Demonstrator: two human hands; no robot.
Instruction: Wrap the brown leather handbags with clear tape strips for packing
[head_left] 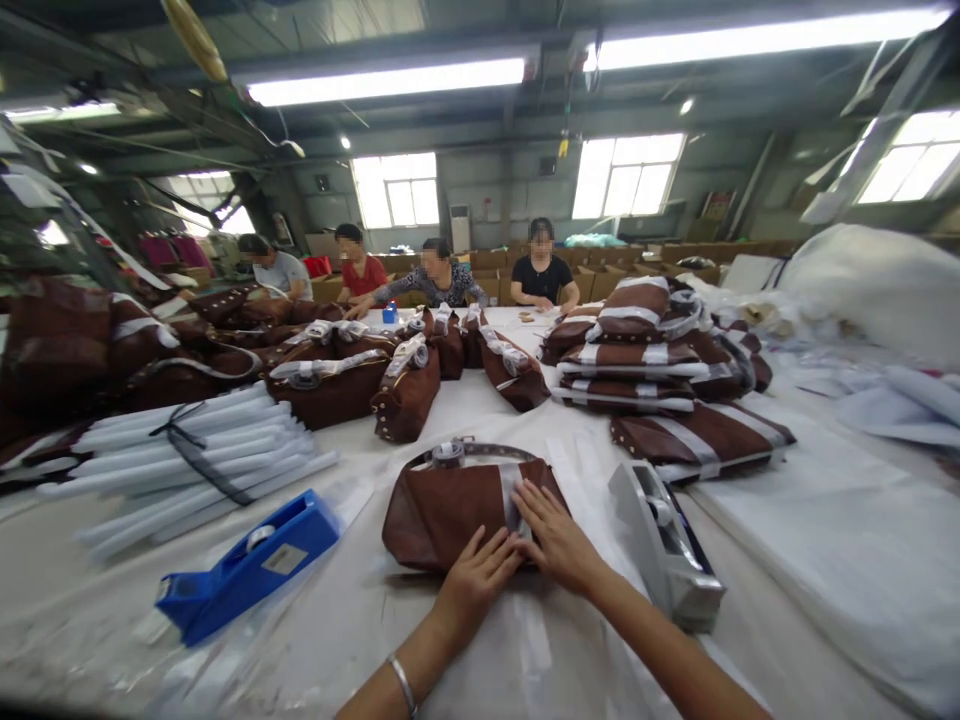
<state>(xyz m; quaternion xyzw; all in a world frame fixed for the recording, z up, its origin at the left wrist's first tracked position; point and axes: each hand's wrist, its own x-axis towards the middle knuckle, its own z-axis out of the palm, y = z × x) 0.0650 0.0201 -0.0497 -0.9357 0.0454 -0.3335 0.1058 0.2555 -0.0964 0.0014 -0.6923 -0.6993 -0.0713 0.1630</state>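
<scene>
Head view: left hand [478,578] and right hand [561,538] lie flat, fingers extended, on the bag [442,512]; mostly bare counter [352,632] stretches toward the near edge.

Both bare forearms [667,635] angle inward — the left hand [478,577] and the right hand [559,540] palm-down, fingers [535,500] outstretched, close together.

The one view comes from a head-worn camera above the worktop's [300,640] near edge, facing forward and tipped down. It sits close to the left fingers [491,556] and right fingers [537,508] — both low in view, towards that near edge — and reaches past the far edge, where co-workers [544,272] appear small, to windows [628,176] and ceiling lights [390,82] high beyond.
</scene>
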